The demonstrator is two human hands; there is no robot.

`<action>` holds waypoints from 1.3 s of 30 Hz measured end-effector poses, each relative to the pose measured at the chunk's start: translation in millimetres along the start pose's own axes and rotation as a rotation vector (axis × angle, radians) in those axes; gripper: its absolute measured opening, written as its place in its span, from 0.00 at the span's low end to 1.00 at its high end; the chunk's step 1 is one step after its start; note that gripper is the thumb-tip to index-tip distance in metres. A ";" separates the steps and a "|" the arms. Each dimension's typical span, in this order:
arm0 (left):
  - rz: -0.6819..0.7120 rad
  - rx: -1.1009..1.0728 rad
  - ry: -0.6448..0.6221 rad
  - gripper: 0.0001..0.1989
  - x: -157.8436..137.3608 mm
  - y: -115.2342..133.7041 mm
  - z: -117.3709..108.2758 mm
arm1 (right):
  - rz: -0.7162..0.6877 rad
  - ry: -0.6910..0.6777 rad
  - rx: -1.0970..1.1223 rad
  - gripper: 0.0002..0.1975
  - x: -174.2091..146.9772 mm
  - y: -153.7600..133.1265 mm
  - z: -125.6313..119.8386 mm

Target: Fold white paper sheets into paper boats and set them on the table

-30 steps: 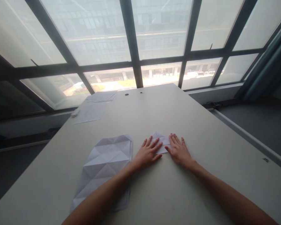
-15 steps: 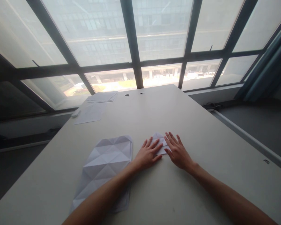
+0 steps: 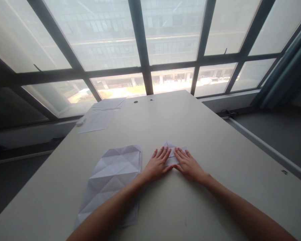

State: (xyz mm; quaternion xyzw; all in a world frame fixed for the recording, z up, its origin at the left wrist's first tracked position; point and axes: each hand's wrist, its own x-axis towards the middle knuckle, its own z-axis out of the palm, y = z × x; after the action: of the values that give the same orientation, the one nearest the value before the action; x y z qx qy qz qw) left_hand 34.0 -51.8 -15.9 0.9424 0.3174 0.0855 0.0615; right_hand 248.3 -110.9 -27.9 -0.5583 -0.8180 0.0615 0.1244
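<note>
A small folded white paper [image 3: 171,160] lies flat on the table, mostly covered by my two hands. On its left part rests my left hand [image 3: 158,164], palm down with the fingers stretched out. My right hand [image 3: 187,164] lies flat over the right part, fingers extended and thumb near the left thumb. A peaked fold of the paper shows beyond the fingertips, and its right corner sticks out past the right fingers. Left of the hands, partly under my left forearm, lies a larger creased sheet [image 3: 115,164] with a grid of folds, on top of other sheets.
The white table [image 3: 150,124] reaches to a dark-framed window. Several loose paper sheets [image 3: 96,121] lie at its far left, beside a small white object [image 3: 80,122]. Two small round holes are near the far edge. A blue curtain [image 3: 278,73] hangs at right.
My right hand has come down flat onto the right part of the folded paper. My left hand has shifted slightly, its fingers now closer together, uncovering more of the paper's middle.
</note>
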 end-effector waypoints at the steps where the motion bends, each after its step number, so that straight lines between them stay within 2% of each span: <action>1: -0.003 0.008 -0.001 0.39 0.1 0.0 0.4 | 0.005 -0.003 -0.001 0.38 0.0 0.0 -0.3; 7: -0.027 0.036 -0.015 0.35 -0.3 2.3 -1.2 | 0.047 -0.035 -0.026 0.38 0.2 0.0 -1.4; 11: -0.066 0.051 -0.011 0.36 -0.7 3.2 0.1 | 0.062 -0.018 -0.043 0.40 0.3 0.3 -2.1; 18: -0.205 0.091 0.028 0.36 1.0 3.4 1.9 | 0.116 0.029 -0.047 0.35 1.1 9.5 -3.3; 25: -0.334 0.079 0.046 0.34 2.0 0.1 3.0 | 0.228 0.051 -0.024 0.31 4.1 27.5 -3.5; 28: -0.345 0.078 0.048 0.32 2.3 -1.5 5.1 | 0.241 0.051 -0.011 0.30 4.3 29.1 -2.7; 39: -0.286 0.051 0.045 0.35 0.2 -5.5 4.7 | 0.238 0.071 0.010 0.29 3.7 28.7 -3.8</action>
State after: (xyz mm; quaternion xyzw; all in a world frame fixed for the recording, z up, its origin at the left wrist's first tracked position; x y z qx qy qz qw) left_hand 31.9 -47.6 -21.4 0.8868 0.4517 0.0888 0.0418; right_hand 273.8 -97.0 -30.6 -0.6526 -0.7408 0.0602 0.1477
